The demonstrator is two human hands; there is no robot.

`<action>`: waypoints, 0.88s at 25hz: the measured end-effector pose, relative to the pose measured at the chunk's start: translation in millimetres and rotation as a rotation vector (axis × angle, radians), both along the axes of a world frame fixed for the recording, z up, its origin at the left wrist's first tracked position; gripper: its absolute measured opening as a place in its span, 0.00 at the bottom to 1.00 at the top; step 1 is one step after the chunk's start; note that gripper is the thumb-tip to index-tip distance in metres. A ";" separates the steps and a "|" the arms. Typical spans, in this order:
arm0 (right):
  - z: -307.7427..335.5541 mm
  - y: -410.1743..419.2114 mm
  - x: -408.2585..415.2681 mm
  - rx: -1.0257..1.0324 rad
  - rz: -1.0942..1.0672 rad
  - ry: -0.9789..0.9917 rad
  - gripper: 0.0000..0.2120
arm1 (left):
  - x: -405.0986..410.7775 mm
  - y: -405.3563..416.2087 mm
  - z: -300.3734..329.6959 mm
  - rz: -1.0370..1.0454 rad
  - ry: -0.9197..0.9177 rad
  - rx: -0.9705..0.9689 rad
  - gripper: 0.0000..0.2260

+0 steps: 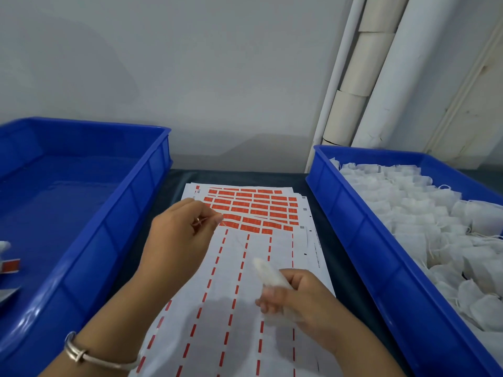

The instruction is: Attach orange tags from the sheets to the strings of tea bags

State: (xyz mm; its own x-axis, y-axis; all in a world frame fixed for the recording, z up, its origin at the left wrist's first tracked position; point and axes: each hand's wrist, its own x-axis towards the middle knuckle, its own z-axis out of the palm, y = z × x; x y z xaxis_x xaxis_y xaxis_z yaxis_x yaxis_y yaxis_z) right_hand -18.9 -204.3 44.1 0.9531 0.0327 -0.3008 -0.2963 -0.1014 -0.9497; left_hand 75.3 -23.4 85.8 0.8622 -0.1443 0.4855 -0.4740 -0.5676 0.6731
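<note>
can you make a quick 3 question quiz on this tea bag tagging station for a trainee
1. True or false: the right hand holds a tea bag.
2. Which blue bin is full of tea bags? A) the right bin B) the left bin
3. Fill in: the left hand pinches near the remaining ___ tags on the sheet.

Key: 1 true; 2 A; 3 orange.

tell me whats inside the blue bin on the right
The right blue bin is filled with white tea bags with loose strings; they cover its floor, so anything underneath is hidden.
</note>
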 end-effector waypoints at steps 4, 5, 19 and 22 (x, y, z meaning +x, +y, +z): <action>1.5 -5.0 2.0 0.779 -0.145 -0.093 0.05 | -16.4 2.3 -31.7 -0.076 0.272 0.092 0.09; 2.3 -4.2 3.1 0.840 -0.200 -0.103 0.06 | -24.7 2.6 -38.8 -0.147 0.292 0.163 0.09; 11.9 12.6 1.0 -0.094 0.113 -0.189 0.14 | -34.5 -28.0 -18.0 -0.454 0.188 0.114 0.06; 9.8 12.2 1.9 -0.110 0.104 -0.204 0.13 | -35.7 -32.9 -23.7 -0.384 0.232 0.085 0.06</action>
